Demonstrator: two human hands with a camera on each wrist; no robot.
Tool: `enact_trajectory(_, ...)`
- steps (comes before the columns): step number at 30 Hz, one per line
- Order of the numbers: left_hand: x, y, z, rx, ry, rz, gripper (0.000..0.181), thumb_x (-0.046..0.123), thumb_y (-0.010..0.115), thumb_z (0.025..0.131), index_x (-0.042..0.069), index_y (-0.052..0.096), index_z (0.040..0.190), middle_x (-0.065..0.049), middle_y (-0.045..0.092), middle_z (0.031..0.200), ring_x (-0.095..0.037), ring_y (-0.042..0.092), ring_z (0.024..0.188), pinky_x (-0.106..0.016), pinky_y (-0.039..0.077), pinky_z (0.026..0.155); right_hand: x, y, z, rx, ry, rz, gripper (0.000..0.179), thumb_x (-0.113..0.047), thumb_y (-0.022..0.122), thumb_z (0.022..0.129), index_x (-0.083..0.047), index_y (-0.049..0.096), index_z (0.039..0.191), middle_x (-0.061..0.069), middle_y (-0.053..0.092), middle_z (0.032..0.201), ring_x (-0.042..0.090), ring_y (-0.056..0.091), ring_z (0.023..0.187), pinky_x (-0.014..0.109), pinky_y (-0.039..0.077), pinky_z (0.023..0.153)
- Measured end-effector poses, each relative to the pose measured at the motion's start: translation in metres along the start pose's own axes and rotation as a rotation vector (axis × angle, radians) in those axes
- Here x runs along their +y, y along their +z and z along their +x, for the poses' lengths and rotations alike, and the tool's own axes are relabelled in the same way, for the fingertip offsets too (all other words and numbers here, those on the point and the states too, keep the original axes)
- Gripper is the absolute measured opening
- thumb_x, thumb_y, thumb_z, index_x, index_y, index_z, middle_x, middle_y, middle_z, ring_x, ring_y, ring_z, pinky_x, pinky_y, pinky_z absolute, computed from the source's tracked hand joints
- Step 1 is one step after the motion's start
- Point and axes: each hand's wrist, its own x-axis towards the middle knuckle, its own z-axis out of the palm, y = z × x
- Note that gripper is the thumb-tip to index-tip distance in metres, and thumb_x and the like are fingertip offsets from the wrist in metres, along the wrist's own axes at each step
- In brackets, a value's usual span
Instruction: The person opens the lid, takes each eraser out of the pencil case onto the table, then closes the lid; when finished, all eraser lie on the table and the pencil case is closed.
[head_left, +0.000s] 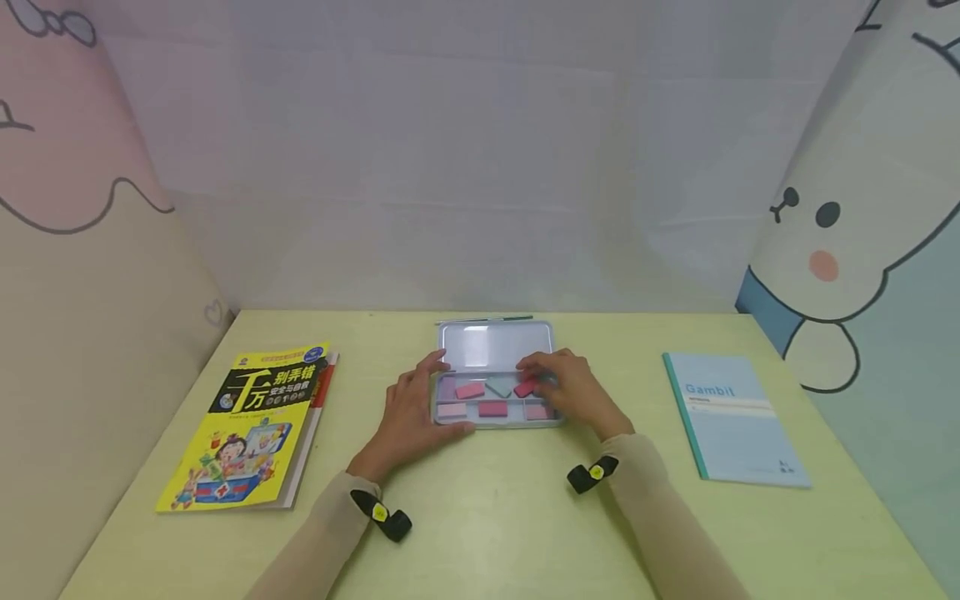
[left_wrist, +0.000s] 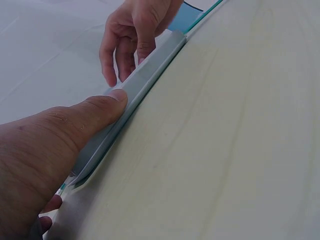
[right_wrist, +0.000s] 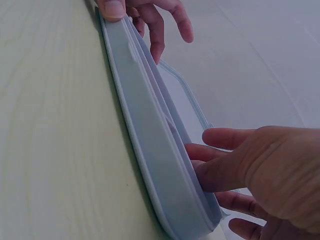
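Note:
A pale blue flat case (head_left: 498, 423) lies open on the table, its lid (head_left: 495, 346) folded back to the far side. Small pink blocks and a grey-green one (head_left: 498, 387) sit in its compartments. My left hand (head_left: 412, 408) grips the case's left end, thumb (left_wrist: 117, 97) on the front edge and fingers spread round the left side. Over the right part of the case, my right hand (head_left: 573, 390) reaches in from above. Its thumb and fingers pinch a dark pink block (head_left: 525, 388), partly covered by them. In the right wrist view, the fingertips dip behind the front wall (right_wrist: 145, 135).
A yellow book (head_left: 255, 433) lies on another book at the left. A light blue notebook (head_left: 738, 425) with a green spine lies at the right. Behind the lid is a thin pen-like stick (head_left: 517, 317), close to the white back wall (head_left: 480, 167).

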Motion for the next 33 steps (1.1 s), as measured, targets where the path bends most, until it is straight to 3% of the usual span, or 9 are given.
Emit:
enact_trajectory(11,0.0,0.003,-0.008,-0.005,-0.035,-0.008,0.117,0.056,0.092,0.077,0.032,0.023,0.167,-0.001,0.051,0.159,-0.037,0.04,0.151,-0.059,0.032,0.121,0.0,0.011,-0.003,0.036,-0.002,0.055,0.036,0.002,0.076,0.093,-0.012,0.072,0.126,0.001,0.084,0.108,0.03,0.059,0.113,0.068,0.032,0.112)
enact_trajectory(16,-0.001,0.004,-0.008,-0.012,-0.024,-0.015,0.116,0.057,0.092,0.076,0.034,0.023,0.167,0.0,0.049,0.16,-0.037,0.04,0.151,-0.059,0.032,0.121,-0.001,0.011,-0.006,0.043,0.006,0.05,0.042,0.005,0.075,0.092,-0.012,0.068,0.13,0.0,0.082,0.107,0.03,0.058,0.112,0.065,0.036,0.112)
enact_trajectory(22,-0.002,0.005,-0.005,0.006,-0.002,-0.008,0.117,0.058,0.092,0.076,0.033,0.022,0.167,0.0,0.051,0.158,-0.037,0.041,0.15,-0.058,0.032,0.121,0.001,0.003,-0.003,0.08,-0.008,0.076,0.047,0.006,0.072,0.094,-0.015,0.065,0.136,-0.002,0.08,0.109,0.03,0.061,0.117,0.063,0.037,0.117)
enact_trajectory(28,-0.002,0.003,-0.004,0.006,0.0,-0.013,0.117,0.057,0.093,0.075,0.032,0.024,0.167,0.0,0.051,0.158,-0.038,0.041,0.15,-0.058,0.032,0.121,0.006,-0.012,-0.001,0.145,-0.033,0.108,0.051,0.014,0.062,0.094,-0.01,0.061,0.139,0.003,0.08,0.11,0.032,0.07,0.119,0.062,0.047,0.115)
enact_trajectory(33,-0.001,0.0,-0.003,0.013,0.012,-0.02,0.116,0.056,0.093,0.075,0.03,0.026,0.167,-0.002,0.05,0.16,-0.039,0.041,0.149,-0.06,0.031,0.121,0.01,-0.025,-0.002,0.189,-0.03,0.102,0.045,0.004,0.068,0.099,-0.009,0.059,0.141,0.006,0.081,0.112,0.033,0.074,0.117,0.064,0.051,0.11)
